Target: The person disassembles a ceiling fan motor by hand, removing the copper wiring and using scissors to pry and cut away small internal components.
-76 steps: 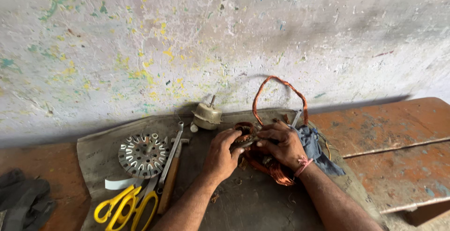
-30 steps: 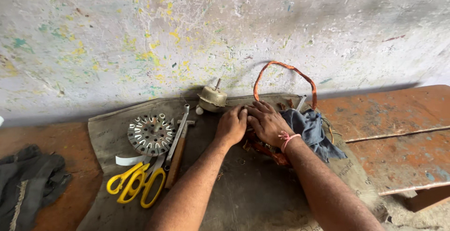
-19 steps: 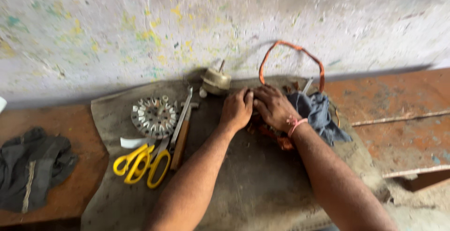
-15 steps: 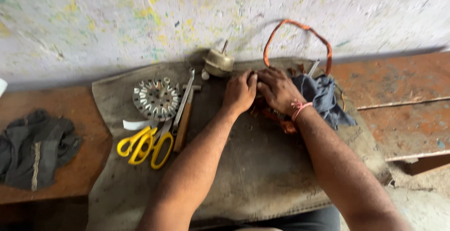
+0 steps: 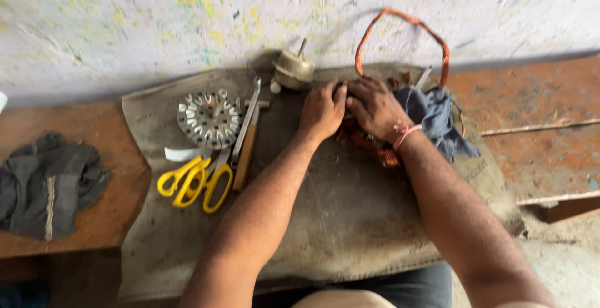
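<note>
Coil [image 5: 369, 142], copper, on cloth-covered surface [image 5: 350, 220] | pressed under left hand [image 5: 323, 109] and right hand [image 5: 374, 106], grip hidden | best flattened evenly, wire loop [image 5: 403, 39] kept unkinked.

Yellow-handled scissors [image 5: 195, 181], orange-copper wire loop [image 5: 400, 33]. Grey-blue rag [image 5: 437, 120], dark grey cloth [image 5: 47, 183]. Pink wristband [image 5: 405, 135], paint-speckled wall [image 5: 156, 20].

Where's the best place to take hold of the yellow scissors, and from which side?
Take the yellow scissors by the yellow loop handles, from the near left side. They lie flat on the cloth with loops toward the person; the blades point away, tucked against the hammer.
</note>
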